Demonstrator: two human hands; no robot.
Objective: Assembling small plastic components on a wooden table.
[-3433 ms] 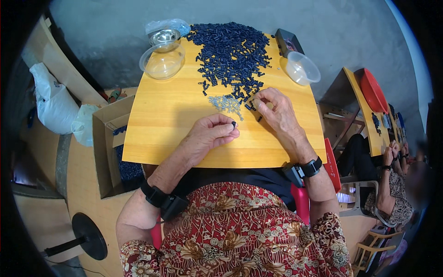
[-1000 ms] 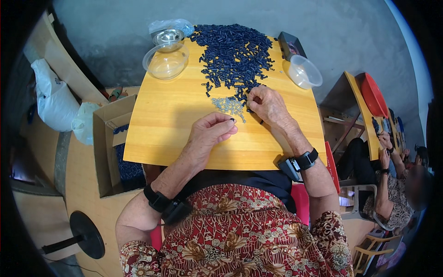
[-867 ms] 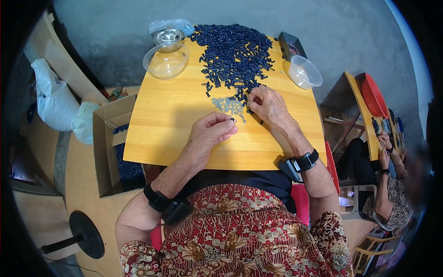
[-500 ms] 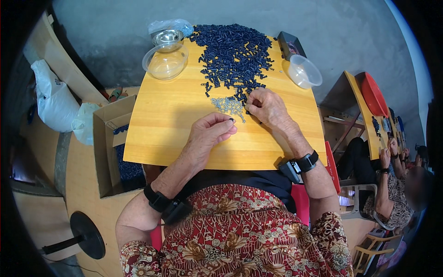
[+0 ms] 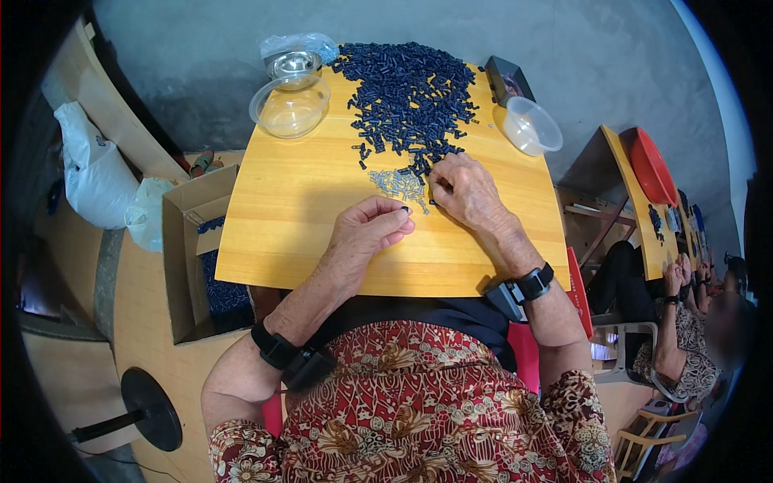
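I see the left hand [image 5: 366,232] pinching a small black piece [image 5: 405,209] above the yellow wooden table [image 5: 282,217]. The right hand [image 5: 469,193] curls beside small silver-grey metal parts [image 5: 393,183]; I can't tell whether it grips anything. Beyond spreads a heap of small, dark, tubular pieces [image 5: 411,92].

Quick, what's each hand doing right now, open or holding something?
Left hand: closed, pinching a black piece.
Right hand: curled; can't tell if it holds anything.
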